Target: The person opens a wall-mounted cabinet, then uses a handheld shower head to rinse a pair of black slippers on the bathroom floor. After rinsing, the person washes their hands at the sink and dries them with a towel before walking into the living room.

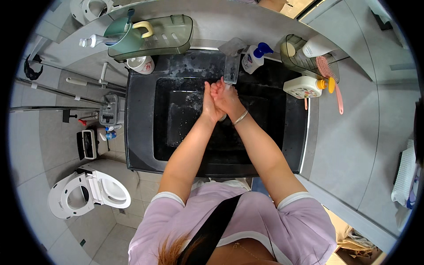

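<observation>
Over the black sink basin [176, 152], my two hands are pressed together beneath the clear, flat-spouted faucet [232, 68]. My left hand [210, 106] has its thumb pointing up and away; its other fingers are hidden behind my right hand. The curled fingers of my right hand [227, 98] lie against the left palm. What looks like water or foam whitens the back of my right hand. A silver bangle [240, 117] circles my right wrist. Just beyond the hands, a white pump bottle [252, 59] with a blue head stands by the faucet.
At the far left, a green translucent shelf [174, 35] carries a green mug [121, 35], above a white cup [141, 65]. A yellow-pump bottle [304, 87] and a pink hairbrush [326, 67] are at right. The toilet [112, 190] stands lower left.
</observation>
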Motion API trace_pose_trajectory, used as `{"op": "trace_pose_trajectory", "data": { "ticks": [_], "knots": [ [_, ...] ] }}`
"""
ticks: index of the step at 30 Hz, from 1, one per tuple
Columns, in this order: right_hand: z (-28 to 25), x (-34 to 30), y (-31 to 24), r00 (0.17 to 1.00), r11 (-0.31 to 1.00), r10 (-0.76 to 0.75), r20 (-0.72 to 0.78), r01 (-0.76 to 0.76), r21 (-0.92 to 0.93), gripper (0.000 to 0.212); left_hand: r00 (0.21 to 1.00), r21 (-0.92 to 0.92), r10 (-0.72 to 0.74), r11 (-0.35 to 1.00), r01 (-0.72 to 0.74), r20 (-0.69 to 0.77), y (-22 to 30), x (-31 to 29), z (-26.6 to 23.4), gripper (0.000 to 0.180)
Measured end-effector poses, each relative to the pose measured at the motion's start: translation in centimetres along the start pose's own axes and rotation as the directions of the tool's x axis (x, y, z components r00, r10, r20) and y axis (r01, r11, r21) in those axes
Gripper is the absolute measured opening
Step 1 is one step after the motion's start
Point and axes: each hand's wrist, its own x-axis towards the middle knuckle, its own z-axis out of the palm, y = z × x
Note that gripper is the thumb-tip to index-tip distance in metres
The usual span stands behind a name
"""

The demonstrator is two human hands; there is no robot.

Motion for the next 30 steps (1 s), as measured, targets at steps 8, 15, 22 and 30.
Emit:
{"op": "trace_pose_trajectory", "data": {
  "ticks": [8,15,22,30],
  "knots": [
    [4.6,-1.9,0.9,0.785,-0.167,-0.610,-0.107,-0.260,-0.951,0.031,0.775,0.199,-0.338,0.841,0.504,-0.534,-0.6,-0.4,-1.7,0.051],
    [3.6,-5.1,2.4,0.797,-0.222,-0.585,0.149,0.019,-0.975,0.022,0.873,0.887,0.419,0.461,0.033,-0.250,0.8,2.8,-0.7,0.019],
    [-0.8,-4.3,-3.6,0.996,0.967,-0.081,-0.023,0.084,0.239,0.024,0.915,0.410,-0.251,0.833,0.370,-0.315,-0.2,4.2,1.6,0.016],
    [8.1,-5.0,1.9,0.986,0.980,0.027,-0.166,0.007,0.199,0.046,0.968,-0.083,-0.065,0.996,0.046,-0.243,-1.3,4.3,1.9,0.018]
  ]
}}
